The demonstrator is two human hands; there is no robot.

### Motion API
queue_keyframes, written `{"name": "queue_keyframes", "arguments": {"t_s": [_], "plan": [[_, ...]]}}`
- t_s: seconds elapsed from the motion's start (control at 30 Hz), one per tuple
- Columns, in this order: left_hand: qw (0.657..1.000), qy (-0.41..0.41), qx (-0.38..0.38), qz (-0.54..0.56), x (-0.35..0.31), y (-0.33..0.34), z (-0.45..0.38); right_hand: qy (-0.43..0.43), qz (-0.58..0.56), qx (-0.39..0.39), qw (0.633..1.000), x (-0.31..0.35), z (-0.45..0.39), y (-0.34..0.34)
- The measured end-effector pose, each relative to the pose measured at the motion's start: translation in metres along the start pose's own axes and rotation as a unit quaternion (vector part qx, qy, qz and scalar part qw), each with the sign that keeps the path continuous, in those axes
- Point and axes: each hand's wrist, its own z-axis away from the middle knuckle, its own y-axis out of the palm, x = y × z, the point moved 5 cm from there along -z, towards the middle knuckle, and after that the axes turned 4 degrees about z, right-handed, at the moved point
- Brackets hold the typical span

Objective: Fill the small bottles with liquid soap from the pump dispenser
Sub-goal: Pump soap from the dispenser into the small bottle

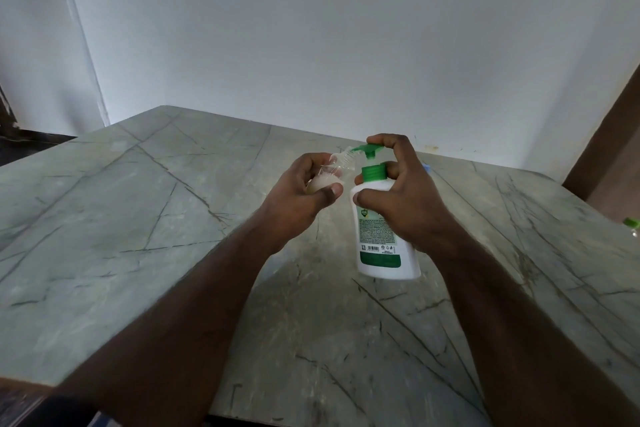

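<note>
Your hands hold bottle and dispenser together above the grey marble-pattern table [138, 253].

Your left hand [304, 191] grips a small clear bottle [334, 166], tilted mouth-first to the green nozzle; your right hand [401, 198] grasps the white pump dispenser [379, 239], a finger on its pump head [369, 148].

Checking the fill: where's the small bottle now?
In the head view, just left of centre: the left hand holds the small bottle tilted, its mouth at the pump dispenser spout.

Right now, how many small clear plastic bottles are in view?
2. One small clear plastic bottle is gripped in the left hand, tilted toward the green pump nozzle. Another bottle with a green cap is cut off at the table's right edge. Others may be hidden.
</note>
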Motion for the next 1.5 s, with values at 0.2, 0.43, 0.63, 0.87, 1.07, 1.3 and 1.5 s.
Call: {"name": "queue_keyframes", "arguments": {"t_s": [0.2,0.43,0.63,0.87,1.07,1.3,1.5], "plan": [[1.000,0.002,0.004,-0.011,-0.0012,0.0021,0.0008,0.000,0.003,-0.002,1.000,-0.0001,-0.0009,-0.0007],[1.000,0.003,0.003,-0.002,-0.0003,-0.0001,0.0003,-0.007,-0.007,0.000,1.000,-0.0001,-0.0003,0.0003],[1.000,0.005,0.008,0.000,-0.0002,0.0014,0.0008,0.001,0.005,-0.001,1.000,-0.0019,-0.0012,-0.0012],[1.000,0.003,0.006,0.016,0.0016,-0.0010,-0.0001,-0.015,-0.006,0.003,1.000,0.0002,0.0011,0.0014],[1.000,0.003,0.011,0.023,0.0006,0.0007,0.0002,-0.011,0.002,0.001,1.000,0.0001,-0.0007,-0.0007],[1.000,0.005,0.010,0.023,0.0011,0.0010,-0.0004,-0.014,0.004,0.000,1.000,-0.0010,-0.0015,0.0013],[0.999,0.008,0.011,0.036,0.0023,-0.0005,-0.0013,-0.013,0.005,-0.002,1.000,-0.0011,-0.0016,0.0017]]}}
